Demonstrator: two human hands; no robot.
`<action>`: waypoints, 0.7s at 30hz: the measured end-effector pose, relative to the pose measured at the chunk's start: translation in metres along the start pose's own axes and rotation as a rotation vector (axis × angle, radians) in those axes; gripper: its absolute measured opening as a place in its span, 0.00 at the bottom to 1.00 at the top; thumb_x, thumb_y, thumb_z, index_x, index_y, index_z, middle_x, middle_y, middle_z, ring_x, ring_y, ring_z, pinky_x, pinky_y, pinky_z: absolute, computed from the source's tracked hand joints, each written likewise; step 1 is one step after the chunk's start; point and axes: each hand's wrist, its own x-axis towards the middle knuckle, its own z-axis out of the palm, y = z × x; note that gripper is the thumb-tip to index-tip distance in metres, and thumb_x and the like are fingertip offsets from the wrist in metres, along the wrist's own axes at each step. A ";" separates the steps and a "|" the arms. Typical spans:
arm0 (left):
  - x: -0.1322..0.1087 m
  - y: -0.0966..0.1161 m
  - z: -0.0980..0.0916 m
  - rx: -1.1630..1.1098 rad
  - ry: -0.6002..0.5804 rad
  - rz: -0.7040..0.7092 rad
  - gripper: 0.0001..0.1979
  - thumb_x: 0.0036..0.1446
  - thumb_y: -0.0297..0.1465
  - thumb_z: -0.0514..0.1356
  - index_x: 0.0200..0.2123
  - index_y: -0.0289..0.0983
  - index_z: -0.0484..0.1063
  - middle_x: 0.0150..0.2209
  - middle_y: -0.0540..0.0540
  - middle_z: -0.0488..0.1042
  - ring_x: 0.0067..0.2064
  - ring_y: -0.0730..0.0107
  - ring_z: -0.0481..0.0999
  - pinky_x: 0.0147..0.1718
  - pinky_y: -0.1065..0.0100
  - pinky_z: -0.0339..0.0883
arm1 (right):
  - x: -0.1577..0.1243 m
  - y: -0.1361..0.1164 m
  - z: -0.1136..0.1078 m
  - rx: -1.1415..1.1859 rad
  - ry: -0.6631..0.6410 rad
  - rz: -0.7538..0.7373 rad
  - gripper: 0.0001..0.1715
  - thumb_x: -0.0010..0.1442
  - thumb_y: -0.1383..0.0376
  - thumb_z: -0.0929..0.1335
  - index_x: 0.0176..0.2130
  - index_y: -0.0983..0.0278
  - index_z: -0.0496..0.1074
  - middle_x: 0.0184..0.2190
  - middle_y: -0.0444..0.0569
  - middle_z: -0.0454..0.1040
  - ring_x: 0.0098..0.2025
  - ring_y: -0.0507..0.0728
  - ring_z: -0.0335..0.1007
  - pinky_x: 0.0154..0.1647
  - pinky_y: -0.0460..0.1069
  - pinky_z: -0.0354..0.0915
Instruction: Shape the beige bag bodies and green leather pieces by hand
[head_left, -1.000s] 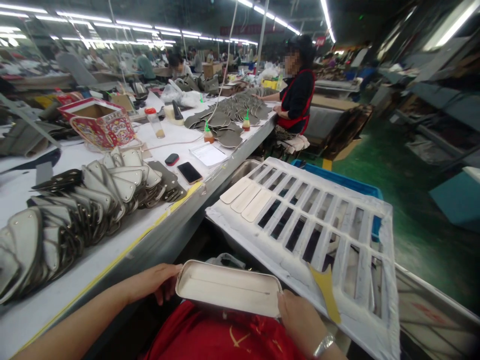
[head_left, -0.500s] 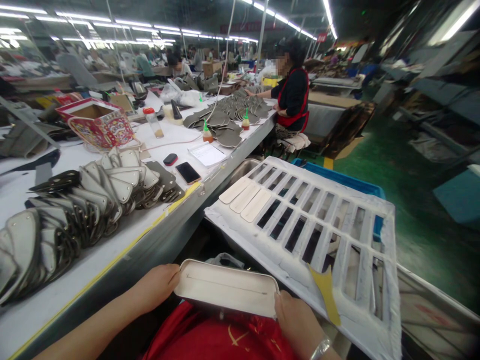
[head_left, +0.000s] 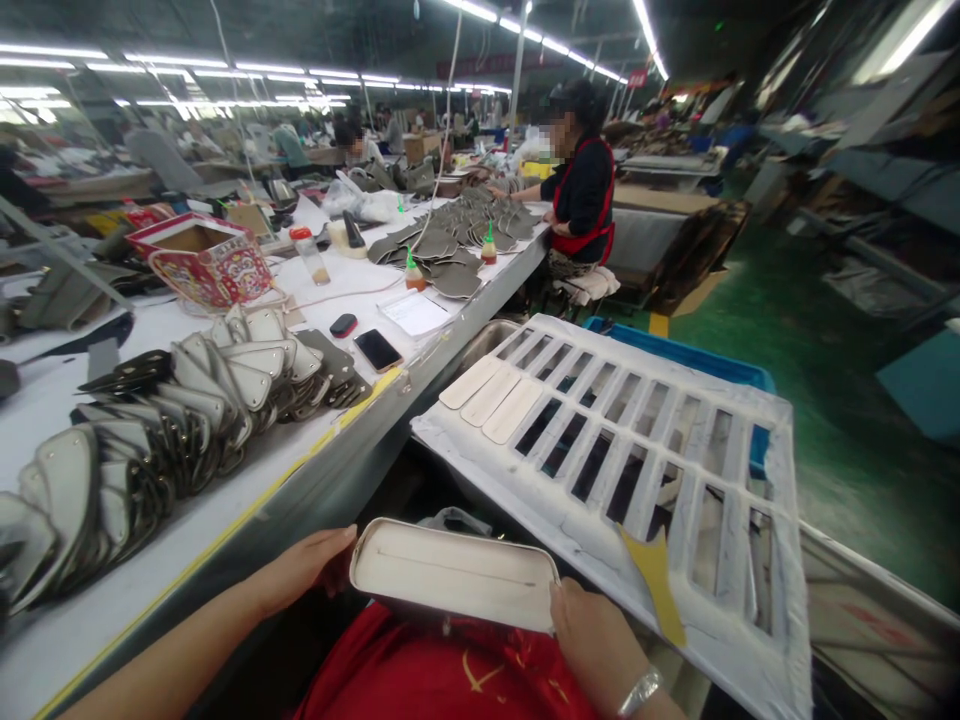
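A long cream panel (head_left: 454,565) with rounded corners and a raised rim is held level in front of my body. A thin dark line runs lengthwise along its inner face. My right hand (head_left: 592,625) grips its right end, thumb on the near side and the other fingers partly hidden. At the left end, my left hand (head_left: 319,565) has its fingers stretched out beside the rim, its lower fingers in shadow; whether it touches the panel I cannot tell. Three flat cream strips (head_left: 504,408) lie side by side on the white slotted rack (head_left: 600,535) ahead to the right.
A yellow scrap (head_left: 654,580) hangs over the rack's near edge, with a blue bin (head_left: 756,375) behind it. On the left table lie stacked grey pieces (head_left: 165,420), a phone (head_left: 378,350) and glue bottles (head_left: 415,273). A co-worker (head_left: 585,190) sits farther along it.
My left hand has loosened from the panel's left end, its fingers straightening. My right hand keeps its grip, and the panel has barely moved. The view has shifted slightly.
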 end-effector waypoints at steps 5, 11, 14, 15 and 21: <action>0.001 -0.012 0.012 -0.190 0.044 0.009 0.24 0.54 0.53 0.46 0.29 0.37 0.59 0.22 0.54 0.59 0.23 0.74 0.63 0.22 0.71 0.58 | -0.001 0.001 -0.002 0.026 0.021 0.000 0.19 0.63 0.74 0.53 0.36 0.71 0.70 0.30 0.57 0.72 0.30 0.57 0.72 0.27 0.48 0.62; 0.012 -0.013 0.011 -0.115 0.042 0.031 0.22 0.53 0.51 0.52 0.24 0.37 0.57 0.17 0.57 0.57 0.19 0.78 0.55 0.18 0.74 0.48 | 0.001 0.000 -0.005 0.043 0.016 0.028 0.17 0.62 0.74 0.54 0.35 0.71 0.69 0.28 0.56 0.71 0.29 0.56 0.71 0.27 0.47 0.62; 0.020 -0.011 0.008 -0.039 0.074 0.043 0.23 0.50 0.52 0.53 0.21 0.38 0.56 0.16 0.58 0.54 0.19 0.78 0.54 0.17 0.74 0.45 | 0.005 -0.002 -0.009 -0.004 -0.023 0.008 0.16 0.60 0.76 0.55 0.38 0.72 0.70 0.32 0.59 0.72 0.31 0.58 0.71 0.28 0.49 0.63; 0.022 -0.011 0.008 -0.019 0.091 0.054 0.24 0.50 0.52 0.53 0.21 0.38 0.56 0.17 0.58 0.53 0.19 0.78 0.53 0.18 0.74 0.45 | 0.006 -0.002 -0.011 -0.015 -0.036 0.004 0.17 0.60 0.76 0.56 0.39 0.72 0.70 0.34 0.60 0.72 0.32 0.59 0.71 0.29 0.50 0.63; 0.022 -0.019 0.005 0.075 0.150 0.115 0.24 0.49 0.52 0.53 0.19 0.38 0.56 0.18 0.58 0.51 0.21 0.77 0.53 0.18 0.73 0.46 | 0.000 -0.006 -0.023 0.180 -0.008 0.044 0.23 0.65 0.71 0.51 0.35 0.71 0.70 0.30 0.57 0.73 0.33 0.59 0.72 0.35 0.51 0.63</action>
